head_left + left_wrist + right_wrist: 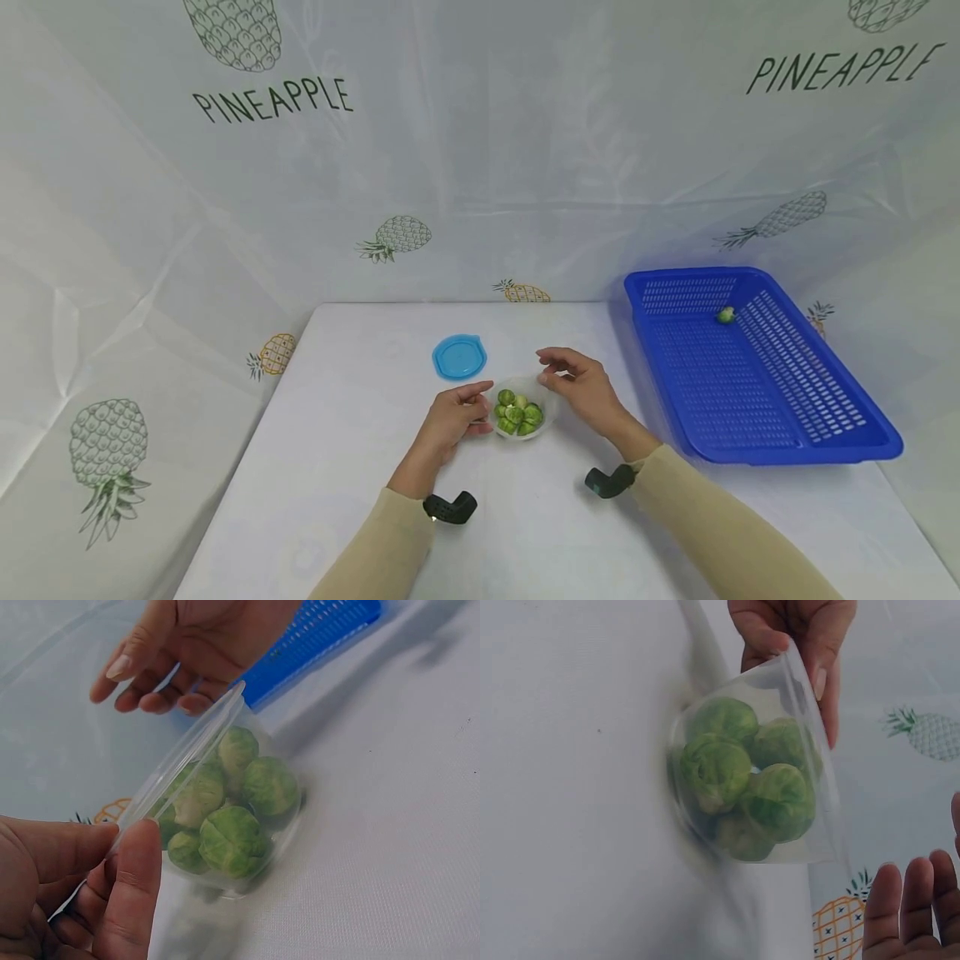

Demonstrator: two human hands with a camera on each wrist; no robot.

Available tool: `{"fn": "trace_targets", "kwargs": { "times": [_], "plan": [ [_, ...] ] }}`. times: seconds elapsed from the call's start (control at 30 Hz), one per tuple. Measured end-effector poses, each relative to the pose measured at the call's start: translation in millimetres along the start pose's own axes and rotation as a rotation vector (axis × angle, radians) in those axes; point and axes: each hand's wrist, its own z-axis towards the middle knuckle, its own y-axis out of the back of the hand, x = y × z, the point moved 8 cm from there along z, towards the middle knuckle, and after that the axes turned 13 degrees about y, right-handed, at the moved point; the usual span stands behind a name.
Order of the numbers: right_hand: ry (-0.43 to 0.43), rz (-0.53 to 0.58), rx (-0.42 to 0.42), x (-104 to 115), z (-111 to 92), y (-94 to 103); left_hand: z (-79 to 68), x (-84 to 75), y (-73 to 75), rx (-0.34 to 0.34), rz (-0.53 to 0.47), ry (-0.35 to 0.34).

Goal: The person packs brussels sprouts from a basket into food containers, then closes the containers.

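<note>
A clear plastic tub (771, 681) holds several Brussels sprouts (517, 412) and stands on the white table. My left hand (452, 418) pinches the tub's rim between thumb and finger at its left side. On the other side, my right hand (587, 393) is beside the rim, its fingers loosely bent and holding nothing. In the right wrist view the fingertips of my right hand (919, 907) are apart from the tub. Behind the tub a light blue lid (460, 357) lies flat on the table.
To the right sits a large blue plastic basket (712, 400) with slotted sides. One Brussels sprout (725, 315) lies inside it, near its far end. A white sheet with pineapple prints (480, 150) hangs behind the table (330, 500) and at its sides.
</note>
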Motion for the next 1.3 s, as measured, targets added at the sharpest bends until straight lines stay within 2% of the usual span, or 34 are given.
{"fn": "trace_targets", "kwargs": {
  "times": [0.23, 0.43, 0.63, 0.83, 1.0, 1.07, 1.2, 1.3],
  "plan": [
    [0.031, 0.091, -0.12, 14.9, 3.4, 15.5, 0.6, 0.6, 0.3, -0.001, -0.009, -0.004],
    [0.094, 0.18, -0.184, 30.8, 8.3, 31.1, 2.2, 1.7, 0.8, -0.001, -0.005, -0.006],
    [0.11, 0.112, -0.198, 55.2, 12.8, 55.2, 2.9, 2.8, 1.9, -0.003, -0.005, 0.001],
    [0.132, 0.013, -0.237, 84.4, 20.6, 91.8, 3.6, 3.1, 1.7, -0.003, 0.003, -0.002],
    [0.117, 0.071, -0.298, 98.0, 29.7, 131.0, 1.9, 2.1, 1.8, -0.004, 0.006, 0.002],
    [0.106, 0.058, -0.326, 99.8, 32.4, 148.5, 1.0, 1.7, 1.6, -0.004, 0.004, 0.003],
    [0.061, -0.101, -0.357, 97.0, 34.1, 183.2, 0.0, 1.5, 1.1, -0.001, 0.001, 0.004],
    [0.043, -0.144, -0.382, 88.1, 34.4, 204.8, -0.3, 2.5, 0.6, 0.001, 0.001, 0.005]
  ]
}}
